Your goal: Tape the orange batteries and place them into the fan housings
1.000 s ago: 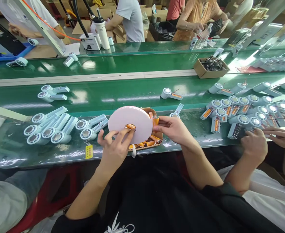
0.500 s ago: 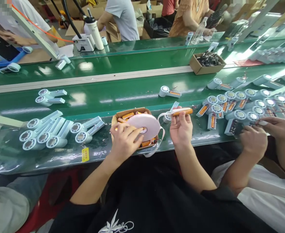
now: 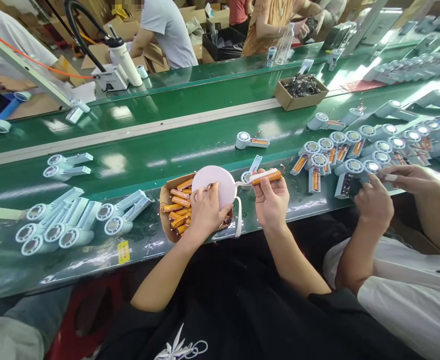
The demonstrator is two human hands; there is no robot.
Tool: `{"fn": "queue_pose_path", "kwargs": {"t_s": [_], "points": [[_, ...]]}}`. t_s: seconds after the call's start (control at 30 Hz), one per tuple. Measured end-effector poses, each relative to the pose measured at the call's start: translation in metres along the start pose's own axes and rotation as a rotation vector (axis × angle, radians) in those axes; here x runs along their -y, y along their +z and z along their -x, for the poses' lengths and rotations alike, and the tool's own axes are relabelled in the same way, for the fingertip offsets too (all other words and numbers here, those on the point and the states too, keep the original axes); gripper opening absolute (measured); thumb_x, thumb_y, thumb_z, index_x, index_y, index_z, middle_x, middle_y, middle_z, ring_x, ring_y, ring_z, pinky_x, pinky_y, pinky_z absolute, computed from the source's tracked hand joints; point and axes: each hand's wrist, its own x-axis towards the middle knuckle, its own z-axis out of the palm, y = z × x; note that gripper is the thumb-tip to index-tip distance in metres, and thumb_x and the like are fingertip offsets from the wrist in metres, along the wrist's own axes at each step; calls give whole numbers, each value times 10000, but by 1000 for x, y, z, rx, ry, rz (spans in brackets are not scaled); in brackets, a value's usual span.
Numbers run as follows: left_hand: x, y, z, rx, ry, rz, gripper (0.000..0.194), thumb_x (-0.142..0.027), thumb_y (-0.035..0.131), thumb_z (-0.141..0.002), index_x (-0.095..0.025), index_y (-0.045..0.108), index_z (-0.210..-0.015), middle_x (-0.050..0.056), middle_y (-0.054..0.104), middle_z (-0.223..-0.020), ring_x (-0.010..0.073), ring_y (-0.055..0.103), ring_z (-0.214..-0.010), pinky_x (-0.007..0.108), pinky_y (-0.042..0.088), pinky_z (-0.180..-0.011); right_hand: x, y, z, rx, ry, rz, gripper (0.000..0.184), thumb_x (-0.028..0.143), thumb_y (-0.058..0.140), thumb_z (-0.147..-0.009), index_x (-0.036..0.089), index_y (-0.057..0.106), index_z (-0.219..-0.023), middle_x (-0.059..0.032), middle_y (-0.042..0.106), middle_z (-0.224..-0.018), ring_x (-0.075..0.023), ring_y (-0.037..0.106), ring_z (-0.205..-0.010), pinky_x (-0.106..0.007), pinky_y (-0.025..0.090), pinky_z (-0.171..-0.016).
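My left hand (image 3: 207, 207) grips a flat white roll of tape (image 3: 220, 181) near its centre, above a cardboard box (image 3: 165, 227). Orange cylindrical battery cells (image 3: 180, 202) with wires fill that box. Between the thumb and fingers of my right hand (image 3: 272, 202) is an orange battery cell (image 3: 270, 176). A white strip of tape (image 3: 259, 175) lies along the top of the cell and runs back to the roll. Another length of tape hangs loose between my hands. A light blue fan housing (image 3: 247, 178) lies just behind my right hand, partly covered by it.
Several light blue fan housings (image 3: 70, 220) lie on the left; more, with orange cells fitted, crowd the right. A co-worker's hands (image 3: 377, 200) work beside them. A carton of black parts (image 3: 300, 92) stands on the green conveyor (image 3: 190, 140).
The view has shifted. My left hand has swung the roll toward my right hand, uncovering more cells in the box. The right hand's battery cell is now tilted and more of its tape strip shows.
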Motion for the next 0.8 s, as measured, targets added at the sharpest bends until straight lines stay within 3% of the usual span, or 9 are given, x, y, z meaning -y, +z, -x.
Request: {"fn": "queue_pose_path", "kwargs": {"t_s": [0.1,0.23,0.43,0.63,0.73,0.8], "points": [[-3,-1,5,-32,32,40,848,-548,714,-897,-106,445,-1569,217,634,-1456,398,514,-1347,569,369,-1166,2,2,0,2,-24,0,528,366,924,-778,297,616,-1202,-5,792,-1094,-189,799,-1015,-394,661,-956],[-5,6,11,-48,61,88,863,-585,695,-898,-97,445,-1564,230,624,-1462,408,512,-1341,593,401,-1145,7,6,-4,10,-91,57,607,405,917,-776,326,576,-1272,-7,776,-1116,-213,791,-1058,-456,641,-1002],[8,3,30,-147,267,188,791,-280,708,-880,-166,427,-1611,161,631,-1475,393,452,-1380,587,383,-1190,18,10,-3,17,-157,126,586,357,946,-729,279,602,-1197,-13,801,-993,-256,813,-988,-511,649,-975],[5,-11,54,-301,294,157,688,-119,678,-872,-237,575,-1543,114,699,-1366,376,465,-1370,559,421,-1186,7,17,20,73,-176,145,540,320,942,-745,271,607,-1166,-15,828,-964,-244,826,-911,-486,676,-911],[6,-17,64,-292,372,118,673,-55,646,-884,-270,608,-1520,87,732,-1326,342,518,-1341,507,469,-1155,23,13,-6,114,-187,158,510,295,935,-739,265,628,-1145,-3,815,-949,-229,821,-897,-429,684,-873],[21,-26,70,-214,431,84,705,-18,636,-870,-321,622,-1506,61,740,-1338,324,549,-1335,501,477,-1153,45,4,-39,43,-297,117,408,280,886,-788,282,637,-1112,12,800,-973,-200,810,-966,-352,664,-896]]}}
